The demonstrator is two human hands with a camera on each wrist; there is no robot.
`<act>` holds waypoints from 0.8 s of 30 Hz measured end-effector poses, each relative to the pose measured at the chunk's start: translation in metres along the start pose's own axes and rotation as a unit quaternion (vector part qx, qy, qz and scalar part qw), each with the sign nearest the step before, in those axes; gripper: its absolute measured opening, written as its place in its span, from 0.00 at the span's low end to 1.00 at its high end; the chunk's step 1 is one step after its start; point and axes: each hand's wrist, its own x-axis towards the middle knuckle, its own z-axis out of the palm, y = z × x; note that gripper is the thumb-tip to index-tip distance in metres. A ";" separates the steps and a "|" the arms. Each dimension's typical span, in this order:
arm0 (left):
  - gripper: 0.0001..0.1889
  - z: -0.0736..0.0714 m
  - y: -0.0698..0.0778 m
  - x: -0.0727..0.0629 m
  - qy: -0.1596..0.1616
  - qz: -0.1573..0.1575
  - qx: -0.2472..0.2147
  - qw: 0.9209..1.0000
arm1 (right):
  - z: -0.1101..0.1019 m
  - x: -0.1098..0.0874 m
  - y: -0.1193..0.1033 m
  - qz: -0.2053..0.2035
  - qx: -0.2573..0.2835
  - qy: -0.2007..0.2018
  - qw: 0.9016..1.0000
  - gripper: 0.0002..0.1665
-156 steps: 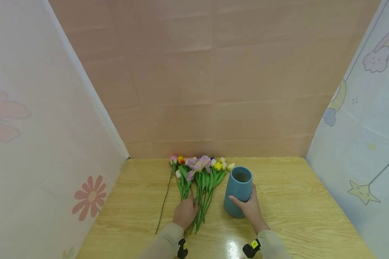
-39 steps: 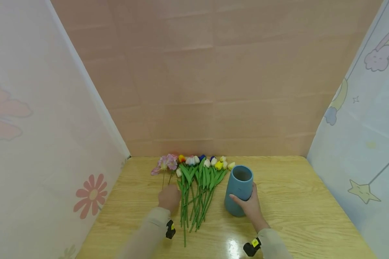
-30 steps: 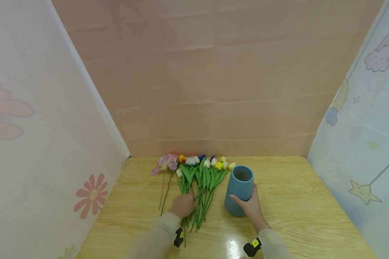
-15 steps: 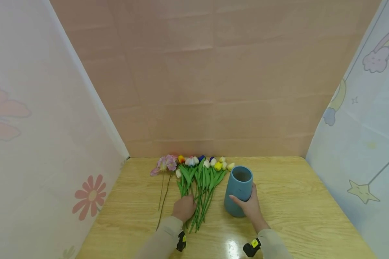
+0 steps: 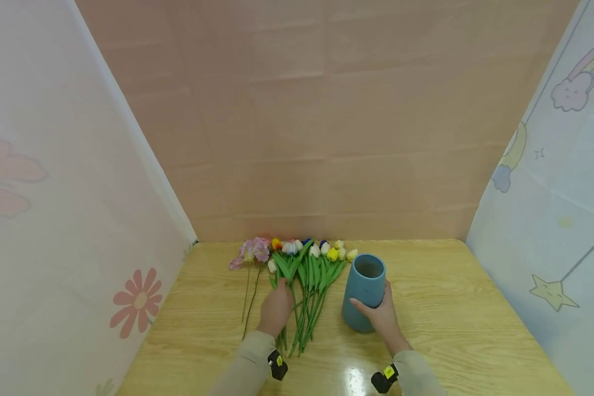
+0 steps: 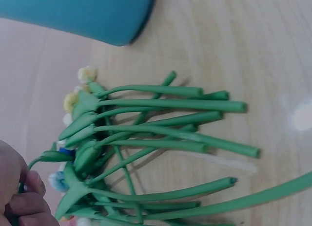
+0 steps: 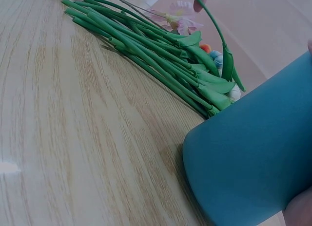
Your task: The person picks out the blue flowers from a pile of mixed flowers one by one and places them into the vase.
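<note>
In the head view my left hand (image 5: pixel 277 311) is over the left part of a pile of artificial tulips (image 5: pixel 322 275). It pinches one green tulip stem (image 7: pixel 210 16), which rises off the pile in the right wrist view; I cannot tell its bloom's colour. The other tulips lie with their blooms away from me and stems towards me. My right hand (image 5: pixel 383 316) grips the lower side of a blue vase (image 5: pixel 365 291), thumb in front. The vase stands upright on the table, its mouth facing up.
Left of the tulips lie pink-purple flowers (image 5: pixel 249 250) on thin stems. All rest on a wood-grain table (image 5: pixel 440 308). A brown-pink backdrop (image 5: pixel 326 137) rises behind its far edge, with patterned white panels (image 5: pixel 564 231) at both sides.
Over these seconds the left hand set a large pink-purple flower down on the left, returned to the tulips and took hold of one stem, now raised slightly. Right hand and vase stay put.
</note>
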 end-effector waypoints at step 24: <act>0.13 -0.043 -0.005 0.006 0.042 -0.064 -0.109 0.991 | -0.001 0.001 0.001 0.002 0.004 -0.005 1.000 0.60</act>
